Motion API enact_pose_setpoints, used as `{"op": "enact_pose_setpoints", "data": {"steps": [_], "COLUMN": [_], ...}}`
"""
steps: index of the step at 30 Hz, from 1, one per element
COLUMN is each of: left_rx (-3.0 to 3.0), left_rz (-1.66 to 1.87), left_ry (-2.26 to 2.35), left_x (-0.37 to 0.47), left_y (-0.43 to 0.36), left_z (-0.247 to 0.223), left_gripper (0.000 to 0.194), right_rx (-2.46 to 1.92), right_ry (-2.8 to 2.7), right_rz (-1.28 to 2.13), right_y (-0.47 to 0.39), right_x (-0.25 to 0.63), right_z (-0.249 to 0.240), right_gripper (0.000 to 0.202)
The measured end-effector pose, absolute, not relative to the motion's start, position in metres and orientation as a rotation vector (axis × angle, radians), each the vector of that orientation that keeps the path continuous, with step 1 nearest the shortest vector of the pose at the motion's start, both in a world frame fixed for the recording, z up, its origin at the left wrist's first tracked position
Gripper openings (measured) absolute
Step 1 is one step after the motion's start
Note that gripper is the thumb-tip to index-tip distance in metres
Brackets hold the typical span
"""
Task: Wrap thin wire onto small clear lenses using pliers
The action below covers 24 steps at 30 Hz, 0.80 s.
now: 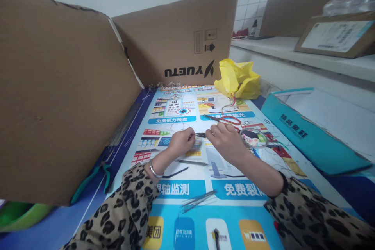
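Note:
In the head view my left hand [182,141] is closed in a pinch on what looks like a thin wire, mostly hidden by the fingers. My right hand [225,140] grips a pair of pliers [200,135], whose dark, narrow jaws point left and meet my left fingertips. Faint wire loops [179,125] show just beyond my left hand. Red-handled scissors [230,120] lie behind my right hand, with a clear ring-shaped roll [253,138] to its right. Several thin straight wires [191,162] rest below my hands, and another bundle of wires [198,200] lies closer to me.
Cardboard panels [175,35] wall off the left and back. Teal-handled pliers [95,177] and a green bowl [25,215] sit at left. A yellow bag [238,79] stands at the back, several coiled wire pieces [172,88] beside it. A turquoise box [310,133] lies right.

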<state>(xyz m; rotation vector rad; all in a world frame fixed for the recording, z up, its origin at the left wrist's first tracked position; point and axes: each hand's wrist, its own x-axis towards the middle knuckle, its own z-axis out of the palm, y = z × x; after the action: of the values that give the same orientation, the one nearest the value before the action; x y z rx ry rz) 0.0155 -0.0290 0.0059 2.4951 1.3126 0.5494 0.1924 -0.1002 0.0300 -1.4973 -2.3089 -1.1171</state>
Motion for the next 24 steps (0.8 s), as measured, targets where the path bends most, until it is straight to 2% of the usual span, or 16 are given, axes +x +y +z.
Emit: {"op": "enact_pose_setpoints", "data": {"steps": [24], "left_rx": [2.538], "left_rz": [0.590], "left_ry": [1.331], "left_x": [0.0188], "left_y": [-0.0331], "left_z": [0.0022], "left_gripper": [0.015], "right_rx": [-1.519], "right_ry": [-2.247], "right_rz": [-0.991], "right_y": [-0.0973], "right_x": [0.1955], "right_z": [0.0264], "right_gripper": [0.011]}}
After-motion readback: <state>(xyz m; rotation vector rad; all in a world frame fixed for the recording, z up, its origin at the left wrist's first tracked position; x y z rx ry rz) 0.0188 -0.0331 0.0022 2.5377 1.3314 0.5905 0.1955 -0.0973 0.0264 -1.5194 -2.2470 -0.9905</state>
